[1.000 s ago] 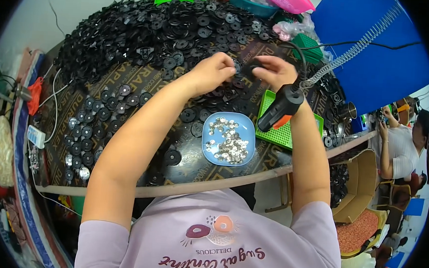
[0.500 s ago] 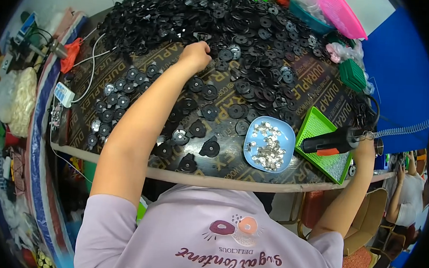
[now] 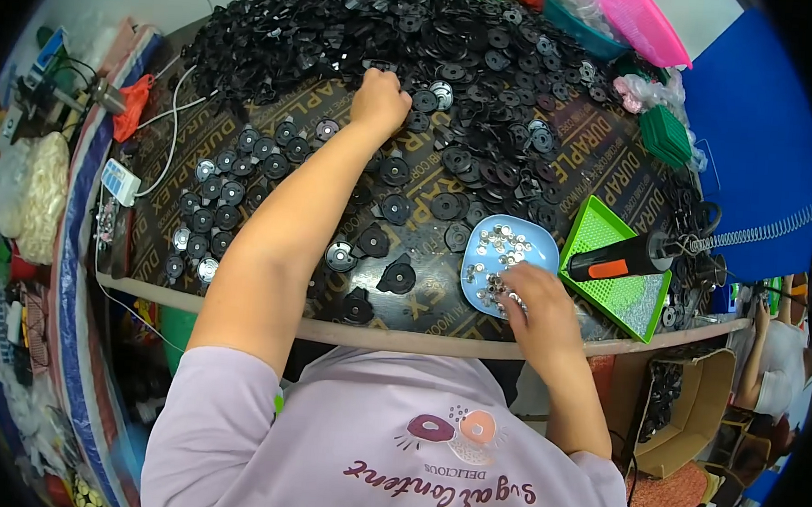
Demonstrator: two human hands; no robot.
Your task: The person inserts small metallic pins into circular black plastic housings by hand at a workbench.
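Note:
My left hand (image 3: 381, 101) is at the near edge of a big heap of black round plastic parts (image 3: 299, 33). Its fingers are curled closed, and what they grip is hidden under them. My right hand (image 3: 540, 310) reaches into a pale blue dish (image 3: 547, 253) of small shiny metal pieces (image 3: 509, 246), thumb and fingers apart, fingertips among the pieces. To the right of that dish, a black and orange electric screwdriver (image 3: 621, 257) hangs on a coiled cord (image 3: 760, 233) above a green tray (image 3: 582, 229).
Rows of black round parts (image 3: 233, 192) lie on the table left of my left forearm, with more loose parts (image 3: 395, 276) near the front edge. A green basket (image 3: 666, 136) and a pink basket (image 3: 648, 27) stand at the far right. An open cardboard box (image 3: 694, 411) is below the table.
My right hand has moved left, from beside the electric screwdriver into the blue dish. The screwdriver has shifted slightly. My left hand has moved a little to the right, still at the heap's edge.

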